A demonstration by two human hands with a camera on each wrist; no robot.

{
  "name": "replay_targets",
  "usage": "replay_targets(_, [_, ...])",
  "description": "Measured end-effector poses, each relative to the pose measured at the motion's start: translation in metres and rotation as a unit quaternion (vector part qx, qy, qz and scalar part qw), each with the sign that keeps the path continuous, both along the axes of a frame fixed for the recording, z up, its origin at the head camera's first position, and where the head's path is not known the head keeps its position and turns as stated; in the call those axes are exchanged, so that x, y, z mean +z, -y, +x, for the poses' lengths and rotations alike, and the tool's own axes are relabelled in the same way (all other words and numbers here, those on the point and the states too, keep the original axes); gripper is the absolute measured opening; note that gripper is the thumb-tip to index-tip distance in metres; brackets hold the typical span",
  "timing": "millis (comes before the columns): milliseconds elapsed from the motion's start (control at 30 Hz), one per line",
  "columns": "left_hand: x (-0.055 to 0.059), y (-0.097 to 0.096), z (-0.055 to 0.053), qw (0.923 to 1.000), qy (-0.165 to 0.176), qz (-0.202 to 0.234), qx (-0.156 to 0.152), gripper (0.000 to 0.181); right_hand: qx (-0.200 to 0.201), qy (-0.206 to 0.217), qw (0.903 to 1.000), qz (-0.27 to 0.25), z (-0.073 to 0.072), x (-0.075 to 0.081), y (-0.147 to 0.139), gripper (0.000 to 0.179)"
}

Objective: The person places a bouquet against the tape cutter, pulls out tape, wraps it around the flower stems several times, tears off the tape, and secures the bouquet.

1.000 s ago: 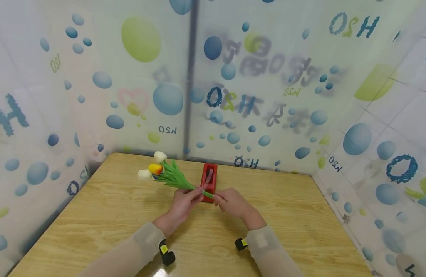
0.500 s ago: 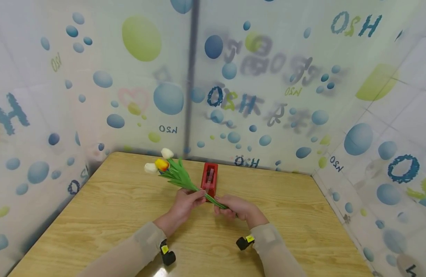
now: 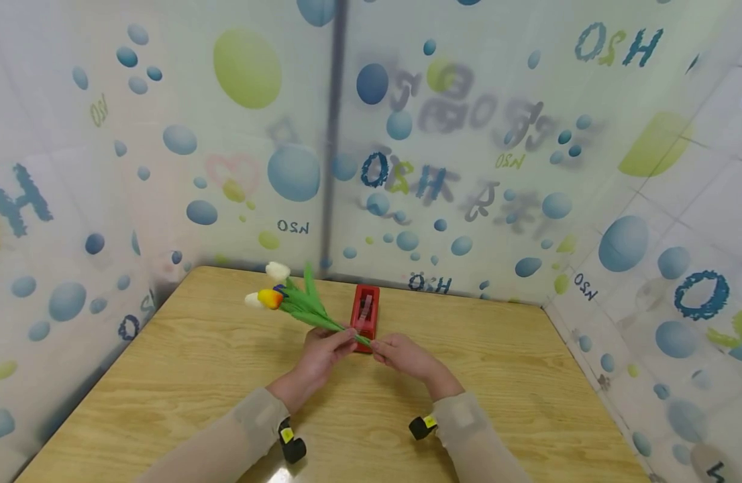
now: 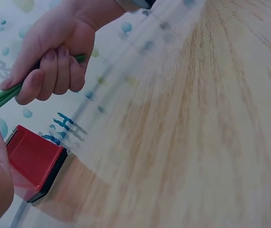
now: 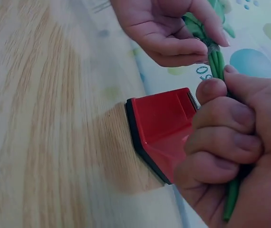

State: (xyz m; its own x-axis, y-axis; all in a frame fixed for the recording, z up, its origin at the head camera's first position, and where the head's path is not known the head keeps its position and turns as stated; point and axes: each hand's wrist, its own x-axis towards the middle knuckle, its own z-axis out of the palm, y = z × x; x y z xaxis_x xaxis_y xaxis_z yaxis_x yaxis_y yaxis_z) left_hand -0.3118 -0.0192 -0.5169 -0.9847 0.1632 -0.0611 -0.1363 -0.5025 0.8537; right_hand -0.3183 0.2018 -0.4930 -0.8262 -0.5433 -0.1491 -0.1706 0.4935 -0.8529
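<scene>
A bunch of tulips [image 3: 270, 298], white, orange-yellow and dark blue with green leaves, is held level over the table, blooms to the left. My left hand [image 3: 323, 352] pinches the stems just below the leaves between thumb and fingers. The curled fingers of my right hand [image 5: 230, 128] grip the lower stems [image 5: 231, 204], whose ends stick out below the fist. Just behind the hands stands a red tape dispenser [image 3: 365, 312] with a black base. A clear strip of tape [image 3: 363, 314] slants from it toward the stems. In the right wrist view a shiny clear band wraps the stems [image 5: 215, 59] between the hands.
The dispenser stands on a wooden table [image 3: 226, 376], near its back edge. A patterned curtain [image 3: 467, 201] hangs close behind the table and on the left. The dispenser's toothed cutting edge [image 5: 192, 100] faces the stems.
The right hand swung down and right with the stems, then came back up beside the left. The bunch has turned about its stems: the blooms changed places and the blue tulip shows more.
</scene>
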Motion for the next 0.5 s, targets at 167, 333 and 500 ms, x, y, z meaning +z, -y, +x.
replay_targets(167, [0.0015,0.0004,-0.0007,0.9999,0.003,0.010,0.000,0.009,-0.019,-0.154,0.9835,0.092,0.0031,0.0043,0.0042,0.053])
replay_targets(333, [0.0003,0.0005,-0.0016,1.0000,0.002,0.007,0.001,0.020,-0.024,-0.228,0.9635,0.137,0.0031,0.0039,0.0061,0.050])
replay_targets(500, [-0.0020,0.0006,-0.0019,1.0000,0.001,0.005,0.006,0.023,-0.020,-0.280,0.9448,0.170,0.0032,0.0037,0.0075,0.046])
